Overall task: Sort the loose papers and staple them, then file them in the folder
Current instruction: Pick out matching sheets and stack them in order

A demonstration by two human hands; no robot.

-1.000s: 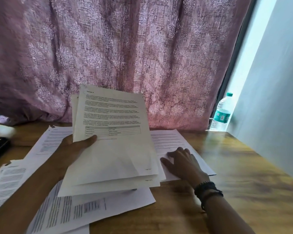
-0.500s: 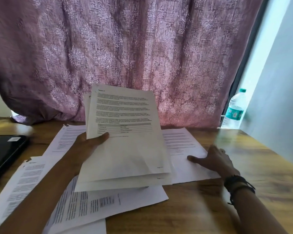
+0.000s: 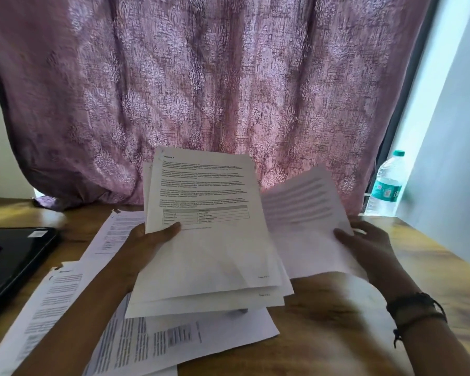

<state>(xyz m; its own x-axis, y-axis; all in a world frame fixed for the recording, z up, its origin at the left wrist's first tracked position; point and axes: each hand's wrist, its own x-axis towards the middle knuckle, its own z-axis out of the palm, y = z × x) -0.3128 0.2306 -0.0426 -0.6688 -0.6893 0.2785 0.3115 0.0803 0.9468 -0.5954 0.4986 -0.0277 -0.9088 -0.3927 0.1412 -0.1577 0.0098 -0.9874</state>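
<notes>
A single view is given, taken from the person's head. It is aimed forward and slightly down across the table (image 3: 329,335), toward the curtain (image 3: 228,90) at the far side. The left hand (image 3: 144,242) gripping the stack (image 3: 209,248) and the right hand (image 3: 369,245) gripping a sheet (image 3: 301,215) are seen close, near the centre. Straight lines are bent at the edges by the wide lens.

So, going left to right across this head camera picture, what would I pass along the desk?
Flat black object → loose printed sheets on the desk → left hand → the paper stack it grips → single sheet → right hand holding it → water bottle.
</notes>
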